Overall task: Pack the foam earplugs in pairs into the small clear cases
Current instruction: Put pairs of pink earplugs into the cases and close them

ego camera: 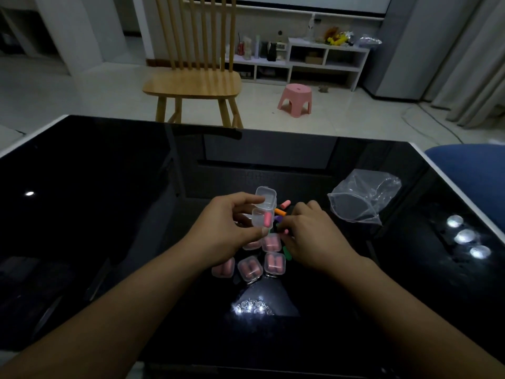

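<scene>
While my left hand (226, 228) grips an open case (263, 214) holding one pink earplug (267, 220), my right hand (306, 231) pinches its mate (285, 231); five filled cases (274, 262) lie below, loose earplugs (281, 212) remain.

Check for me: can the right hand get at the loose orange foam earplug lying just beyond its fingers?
Probably yes. The orange foam earplug lies uncovered on the black glass table just beyond the right hand; its fingertips already seem to pinch a pink earplug, so the grip looks occupied.
</scene>
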